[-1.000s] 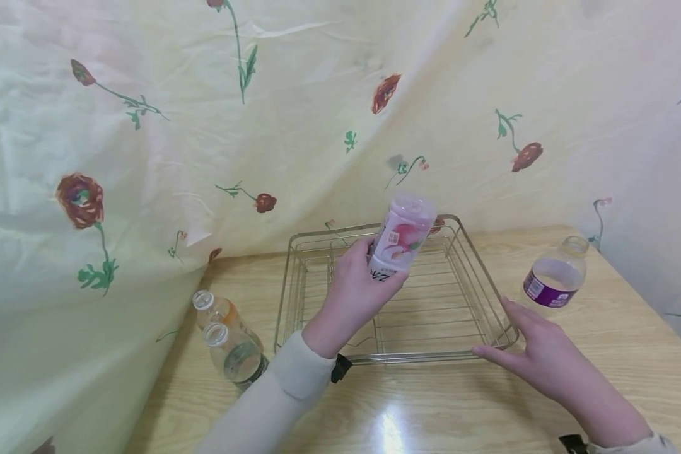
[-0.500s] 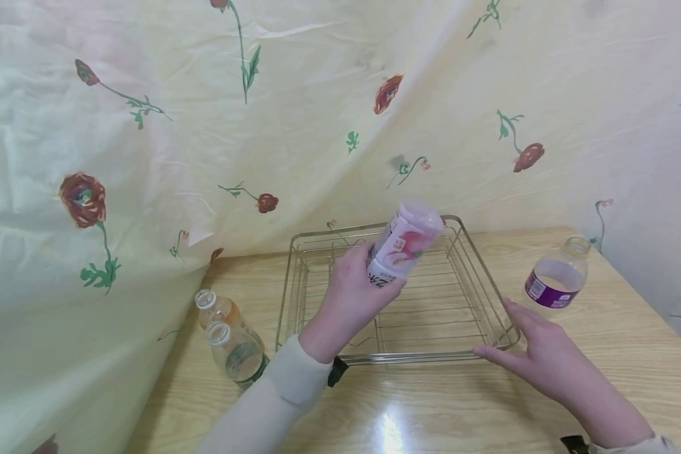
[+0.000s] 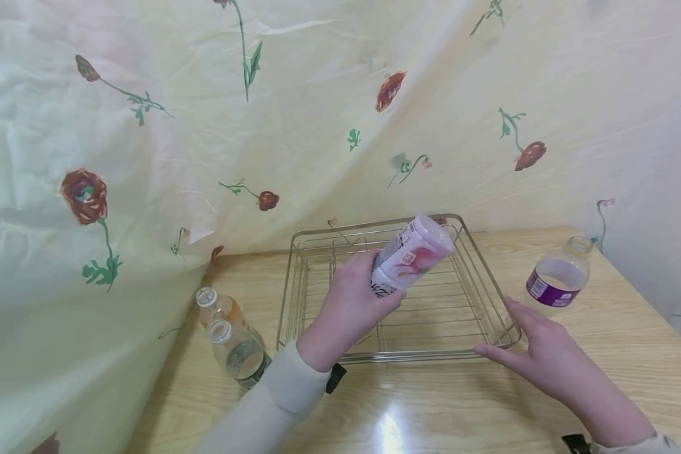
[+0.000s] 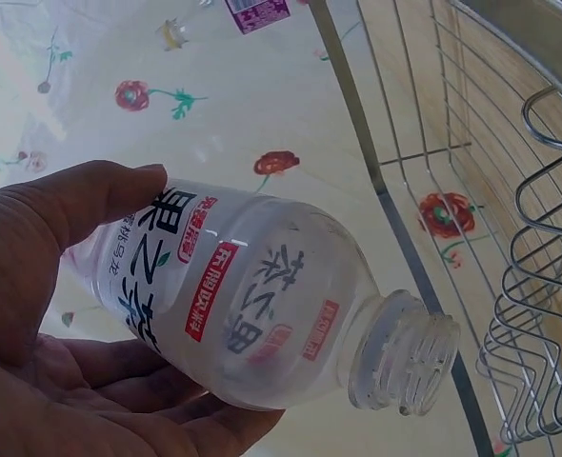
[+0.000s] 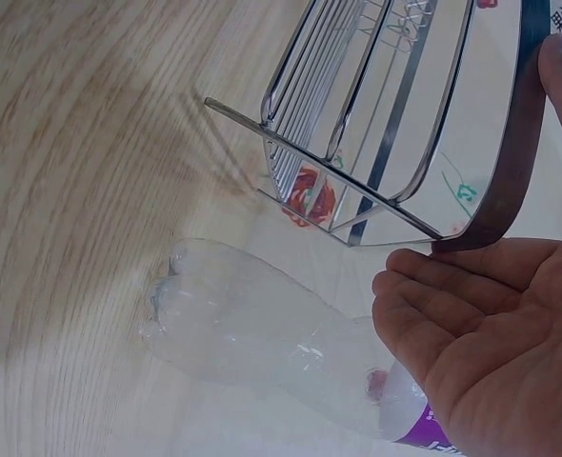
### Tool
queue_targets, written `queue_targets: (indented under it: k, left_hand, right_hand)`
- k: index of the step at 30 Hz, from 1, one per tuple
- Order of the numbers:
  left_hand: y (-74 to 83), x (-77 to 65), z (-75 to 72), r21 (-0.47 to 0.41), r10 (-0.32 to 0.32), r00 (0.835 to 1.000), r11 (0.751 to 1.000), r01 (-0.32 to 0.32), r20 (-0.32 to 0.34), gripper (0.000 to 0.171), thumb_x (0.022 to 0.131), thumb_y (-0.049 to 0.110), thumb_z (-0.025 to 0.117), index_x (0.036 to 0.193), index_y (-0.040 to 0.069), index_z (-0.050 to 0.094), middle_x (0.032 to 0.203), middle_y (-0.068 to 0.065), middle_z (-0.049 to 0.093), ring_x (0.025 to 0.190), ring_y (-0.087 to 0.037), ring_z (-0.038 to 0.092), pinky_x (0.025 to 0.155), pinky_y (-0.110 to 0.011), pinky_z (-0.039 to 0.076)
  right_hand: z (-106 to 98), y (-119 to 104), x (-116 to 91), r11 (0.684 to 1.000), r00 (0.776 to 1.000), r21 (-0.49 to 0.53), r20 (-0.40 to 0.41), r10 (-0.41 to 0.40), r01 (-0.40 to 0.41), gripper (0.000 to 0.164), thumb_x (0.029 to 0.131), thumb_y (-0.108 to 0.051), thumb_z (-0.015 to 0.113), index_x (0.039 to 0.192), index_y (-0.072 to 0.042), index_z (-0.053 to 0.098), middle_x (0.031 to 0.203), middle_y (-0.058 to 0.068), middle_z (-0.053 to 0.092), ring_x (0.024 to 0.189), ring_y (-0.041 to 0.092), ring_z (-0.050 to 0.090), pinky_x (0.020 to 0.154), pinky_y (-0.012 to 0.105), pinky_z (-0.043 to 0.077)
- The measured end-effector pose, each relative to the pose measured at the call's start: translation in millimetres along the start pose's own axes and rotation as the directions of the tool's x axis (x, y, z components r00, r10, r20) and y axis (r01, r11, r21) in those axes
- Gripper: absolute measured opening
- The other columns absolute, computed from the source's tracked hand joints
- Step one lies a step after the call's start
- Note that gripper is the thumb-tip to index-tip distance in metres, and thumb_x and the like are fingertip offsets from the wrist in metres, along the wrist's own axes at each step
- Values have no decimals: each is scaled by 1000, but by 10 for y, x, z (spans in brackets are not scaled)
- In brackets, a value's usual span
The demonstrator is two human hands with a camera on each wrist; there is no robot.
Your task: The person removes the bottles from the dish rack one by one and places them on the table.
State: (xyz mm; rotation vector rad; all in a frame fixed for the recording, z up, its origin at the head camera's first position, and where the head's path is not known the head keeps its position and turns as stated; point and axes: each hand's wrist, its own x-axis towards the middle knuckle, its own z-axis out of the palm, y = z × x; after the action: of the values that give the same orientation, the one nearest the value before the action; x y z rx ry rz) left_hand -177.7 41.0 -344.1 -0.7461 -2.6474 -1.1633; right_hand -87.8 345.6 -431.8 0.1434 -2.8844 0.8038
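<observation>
My left hand [image 3: 349, 299] grips a clear plastic drink bottle [image 3: 414, 255] with a pink peach label, above the wire rack [image 3: 408, 355]. The bottle is tilted, its base up and to the right. Its uncapped mouth [image 4: 410, 352] shows in the left wrist view, where thumb and fingers lie around the labelled body. At the rack's front right corner, my right hand [image 3: 545, 350] rests with its thumb at the front rim and its fingers along the side. In the right wrist view, those fingers [image 5: 443, 295] are extended just beneath the metal rim [image 5: 519, 133].
A clear bottle with a purple label [image 3: 558, 277] stands right of the rack, close to my right hand. Left of the rack are an orange-labelled bottle [image 3: 227, 309] and a dark-labelled bottle [image 3: 243, 356], both clear. A flowered curtain [image 3: 295, 126] hangs behind the wooden table [image 3: 454, 410].
The peach-label bottle has tipped further over to the right, its base coming lower, as my left hand turns. My right hand and the rack stay in place.
</observation>
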Motion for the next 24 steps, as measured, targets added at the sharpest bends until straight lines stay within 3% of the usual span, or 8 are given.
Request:
queue_targets:
  k: [18, 24]
  left_hand:
    - [17, -62, -18, 49, 45, 999, 998, -45, 4, 55, 78, 18, 87, 125, 4, 62, 105, 1, 62, 90, -13, 55, 75, -25, 52]
    - [30, -78, -23, 47, 18, 1000, 999, -19, 15, 59, 79, 18, 87, 130, 4, 61, 110, -1, 62, 94, -14, 56, 79, -27, 53]
  right_hand:
    - [2, 16, 4, 1000, 999, 19, -26, -24, 24, 109, 81, -52, 83, 152, 12, 31, 145, 42, 38, 129, 63, 37, 95, 78, 35]
    - [3, 9, 7, 999, 1000, 22, -17, -23, 24, 109, 82, -52, 83, 153, 12, 30, 146, 42, 36, 129, 63, 36, 96, 78, 35]
